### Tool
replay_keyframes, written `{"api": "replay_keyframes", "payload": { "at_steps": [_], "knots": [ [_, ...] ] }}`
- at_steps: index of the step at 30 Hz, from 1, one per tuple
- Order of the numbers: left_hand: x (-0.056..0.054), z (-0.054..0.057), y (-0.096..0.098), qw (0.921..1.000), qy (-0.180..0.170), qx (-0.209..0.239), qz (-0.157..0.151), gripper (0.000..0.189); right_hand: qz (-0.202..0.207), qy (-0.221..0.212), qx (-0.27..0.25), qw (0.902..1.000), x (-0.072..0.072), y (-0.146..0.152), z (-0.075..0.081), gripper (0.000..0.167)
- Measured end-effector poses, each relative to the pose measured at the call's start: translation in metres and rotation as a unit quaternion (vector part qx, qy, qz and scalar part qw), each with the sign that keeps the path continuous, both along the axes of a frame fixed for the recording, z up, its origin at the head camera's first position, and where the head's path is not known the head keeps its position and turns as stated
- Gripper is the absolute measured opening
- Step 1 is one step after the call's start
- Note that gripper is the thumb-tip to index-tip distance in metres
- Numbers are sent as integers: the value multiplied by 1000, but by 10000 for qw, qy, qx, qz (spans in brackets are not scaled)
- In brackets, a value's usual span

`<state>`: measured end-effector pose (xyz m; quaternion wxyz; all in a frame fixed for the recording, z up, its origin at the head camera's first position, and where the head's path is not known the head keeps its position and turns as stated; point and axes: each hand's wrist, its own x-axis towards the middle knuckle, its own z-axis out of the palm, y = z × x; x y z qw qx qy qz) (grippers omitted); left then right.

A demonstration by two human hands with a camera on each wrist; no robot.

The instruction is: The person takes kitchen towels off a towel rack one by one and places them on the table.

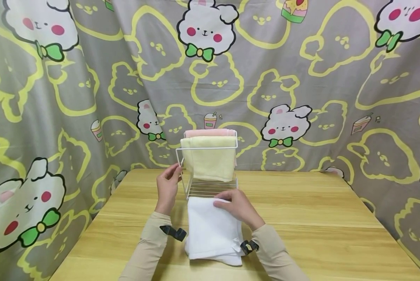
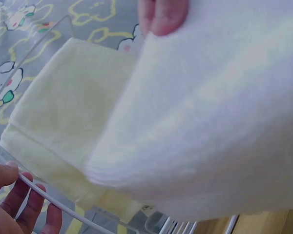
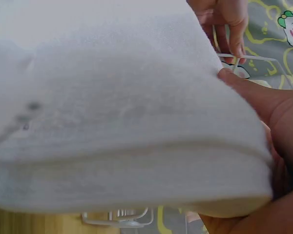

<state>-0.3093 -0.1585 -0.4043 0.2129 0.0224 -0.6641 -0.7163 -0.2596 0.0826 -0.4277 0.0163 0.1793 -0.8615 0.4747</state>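
Note:
My left hand grips the left side wire of a white wire rack; in the left wrist view, the thumb and fingers close on the rod. My right hand pinches the top edge of a folded white towel, which hangs down in front of the rack. Layered folds of that towel fill much of both wrist views. Over the rack's upper bars hangs a folded yellow towel, with a pink towel behind it. The white towel hides the rack's lower front.
The rack stands on a wooden table. A grey curtain printed with cartoon rabbits closes off the back and both sides. Dark straps circle both wrists.

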Motion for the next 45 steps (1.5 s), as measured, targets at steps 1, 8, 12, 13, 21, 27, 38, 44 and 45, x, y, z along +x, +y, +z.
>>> {"api": "replay_keyframes", "payload": {
  "at_steps": [1,8,12,13,21,27,38,44,45],
  "knots": [
    [0,0,0,10000,-9,-11,-6,28,-11,23,27,10000,-1,0,-2,17],
    [0,-1,-1,10000,-8,-38,-55,29,-47,241,115,9996,-8,-2,-16,16],
    [0,-1,0,10000,13,-39,-35,30,2,304,159,9994,-11,-1,-20,17],
    [0,-1,0,10000,18,-54,-27,30,40,309,173,9994,-11,-1,-21,18],
    [1,-2,-1,9999,-39,-151,-48,29,211,401,299,9985,-14,2,-28,21],
    [2,-1,-2,9998,-33,-173,-65,31,-2,424,495,9979,-13,2,-29,19],
    [2,0,-2,9997,-55,-225,-83,32,-200,627,1097,9918,-12,1,-33,20],
    [2,-1,-1,9998,-62,-194,-62,30,-252,695,1151,9906,-11,2,-33,20],
    [1,-1,-1,9998,-55,-162,-57,30,-256,707,1135,9907,-11,2,-33,20]
  ]
}}
